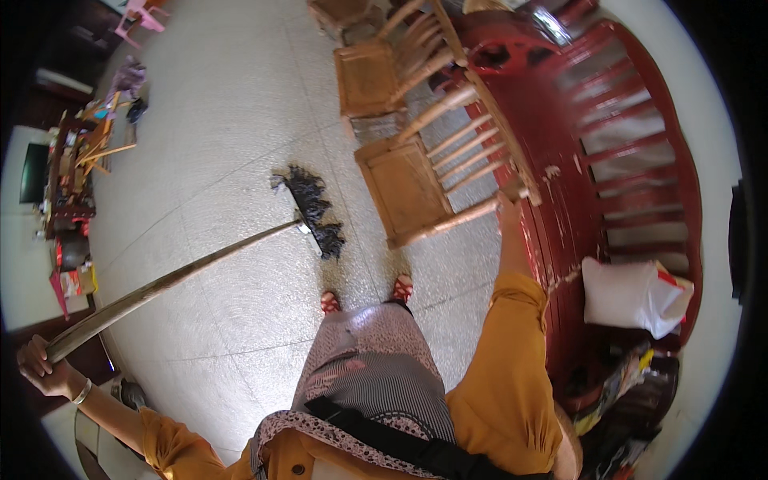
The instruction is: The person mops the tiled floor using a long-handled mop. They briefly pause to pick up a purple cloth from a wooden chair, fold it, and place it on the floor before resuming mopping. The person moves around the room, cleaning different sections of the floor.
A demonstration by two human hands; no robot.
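My left hand (46, 370) is closed round the upper end of a long wooden handle at the far left. The handle belongs to a mop (178, 274), whose dark, shaggy head lies on the pale floor in front of my feet. On the right, my right hand (510, 208) is wrapped round the top corner of a wooden chair's backrest. That wooden chair (406, 192) has a square brown seat and a slatted back, and stands close beside a red wooden bench. The fingers of my right hand are partly hidden by the chair's post.
A second wooden chair (366, 76) stands just beyond. The red bench (552, 216) runs along the right, with a white sack (628, 294) on it. Shelves of mixed items (74, 180) line the left wall. A pink plastic chair (142, 20) is far left.
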